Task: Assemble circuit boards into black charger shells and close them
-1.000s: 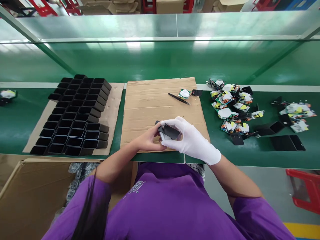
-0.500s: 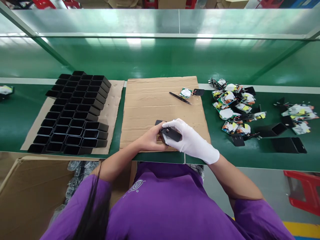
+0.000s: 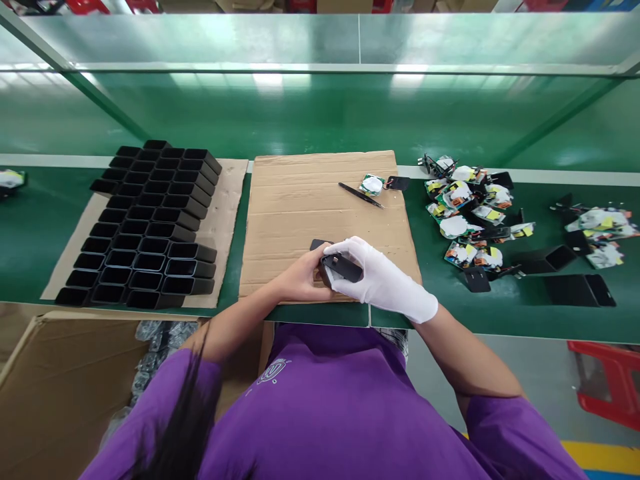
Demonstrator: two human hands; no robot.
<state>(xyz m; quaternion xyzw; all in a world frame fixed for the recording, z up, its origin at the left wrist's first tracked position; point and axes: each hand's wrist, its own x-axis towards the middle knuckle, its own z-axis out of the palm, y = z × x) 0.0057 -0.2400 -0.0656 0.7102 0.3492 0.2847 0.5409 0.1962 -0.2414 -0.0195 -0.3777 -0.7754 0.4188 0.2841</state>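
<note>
Near the front edge of the cardboard sheet (image 3: pixel 285 207), both hands are wrapped round a black plastic case (image 3: pixel 347 268). My bare left hand (image 3: pixel 302 279) grips it from the left. My right hand (image 3: pixel 380 279), in a white glove, closes on its right end, where a flat black end piece shows between thumb and fingers. The fingers cover much of the case, so its inside is hidden. Farther back on the cardboard lie black tweezers (image 3: pixel 361 195) and a green circuit board (image 3: pixel 372 185) with a white pad, wired to a small black plate (image 3: pixel 398 183).
To the left, rows of empty black housings (image 3: pixel 150 243) stand on another cardboard sheet (image 3: pixel 227 200). Circuit boards (image 3: pixel 457 200) lie heaped at the right, with two loose black housings (image 3: pixel 570 291) beside them. A large cardboard box (image 3: pixel 65 387) is below the table edge, lower left.
</note>
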